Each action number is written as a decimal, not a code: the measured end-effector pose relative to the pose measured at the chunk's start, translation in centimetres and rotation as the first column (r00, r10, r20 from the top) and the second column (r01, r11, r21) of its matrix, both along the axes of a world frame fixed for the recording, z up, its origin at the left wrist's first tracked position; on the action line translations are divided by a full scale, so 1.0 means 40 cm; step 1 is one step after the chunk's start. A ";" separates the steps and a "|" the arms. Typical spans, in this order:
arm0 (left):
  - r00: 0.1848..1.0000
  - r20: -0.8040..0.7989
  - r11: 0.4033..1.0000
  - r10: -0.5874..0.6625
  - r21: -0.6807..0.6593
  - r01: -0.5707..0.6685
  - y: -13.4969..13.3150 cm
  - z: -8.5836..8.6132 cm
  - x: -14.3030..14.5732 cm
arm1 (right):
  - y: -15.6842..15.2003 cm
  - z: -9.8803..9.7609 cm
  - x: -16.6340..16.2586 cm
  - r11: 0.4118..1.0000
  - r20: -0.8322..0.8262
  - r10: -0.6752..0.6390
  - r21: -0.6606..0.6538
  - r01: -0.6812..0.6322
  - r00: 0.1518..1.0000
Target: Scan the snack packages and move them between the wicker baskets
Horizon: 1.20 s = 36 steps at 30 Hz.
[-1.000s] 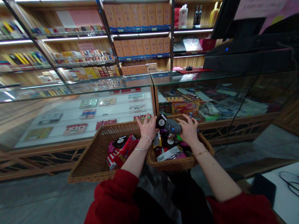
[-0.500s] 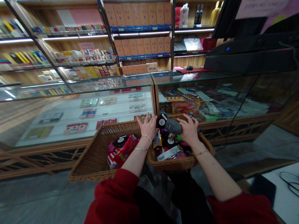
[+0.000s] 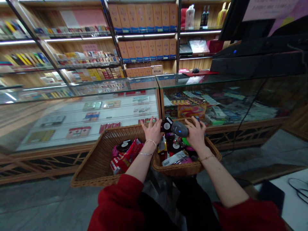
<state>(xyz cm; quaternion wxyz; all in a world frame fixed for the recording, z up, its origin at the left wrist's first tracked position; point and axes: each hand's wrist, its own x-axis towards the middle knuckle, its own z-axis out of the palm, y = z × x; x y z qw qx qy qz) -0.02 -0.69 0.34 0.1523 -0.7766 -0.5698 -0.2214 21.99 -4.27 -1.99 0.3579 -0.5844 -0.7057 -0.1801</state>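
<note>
Some left fingers (image 3: pixel 151 123) splay, others pinch a black pack (image 3: pixel 166 125); right fingers (image 3: pixel 195 123), half-curled, hold a scanner (image 3: pixel 180 129).

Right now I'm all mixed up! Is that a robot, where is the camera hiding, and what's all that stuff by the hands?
No robot here: these are a person's own bare hands. The camera is worn on that person's head, so you look forward and down, as they do. The left hand holds a round black pack with a white label. The right hand holds a grey handheld device with a little blue light; it looks like a scanner. Below are two woven baskets: the left basket has a red packet and other things inside, and the right basket holds many mixed packs. Behind them stands a glass display case.
</note>
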 end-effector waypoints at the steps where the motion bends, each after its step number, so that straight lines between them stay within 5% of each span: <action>1: 1.000 0.000 1.000 0.003 -0.001 -0.003 0.000 0.000 -0.001 | 0.001 -0.001 0.001 1.000 -0.001 -0.001 0.004 0.001 1.000; 36: 0.992 0.004 0.992 0.129 0.001 -0.129 -0.025 0.074 -0.015 | 0.016 -0.023 0.003 0.999 -0.080 -0.009 0.032 0.012 0.997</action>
